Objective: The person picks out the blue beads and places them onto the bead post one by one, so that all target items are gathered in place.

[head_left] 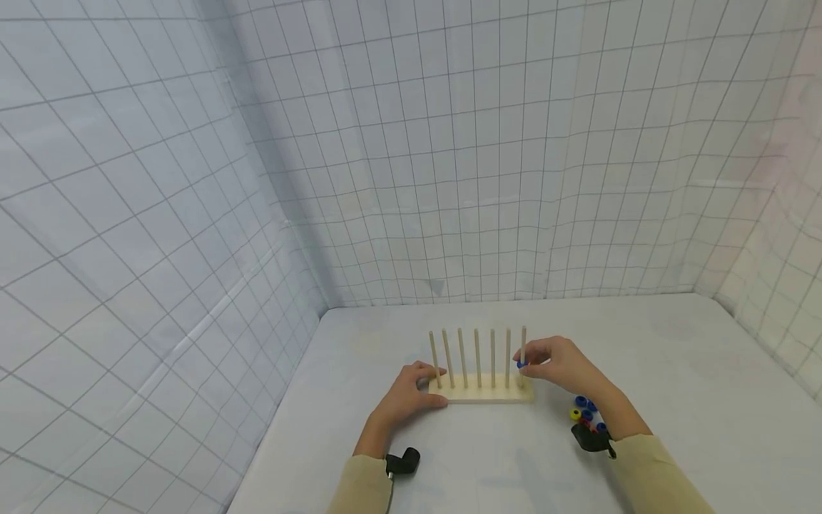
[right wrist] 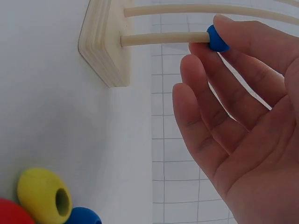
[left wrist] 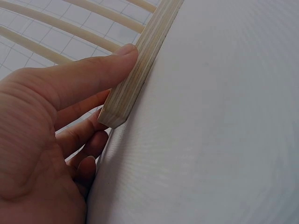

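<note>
A pale wooden base (head_left: 481, 394) with several upright pegs (head_left: 477, 357) stands on the table. At its left end my left hand (head_left: 407, 396) grips the base, with the thumb on the front edge (left wrist: 140, 70) and the fingers behind it, partly hidden. My right hand (head_left: 557, 363) pinches a blue bead (right wrist: 217, 39) between thumb and fingers. The bead is around the rightmost peg (right wrist: 163, 39), partway up it and apart from the base. No other bead shows on the pegs.
To the right of the base lies a loose group of blue beads (head_left: 581, 401), a yellow bead (right wrist: 44, 196) and red beads (right wrist: 13, 212), partly under my right forearm. White gridded curtains (head_left: 449, 178) surround the white table (head_left: 359, 343) at the back and sides.
</note>
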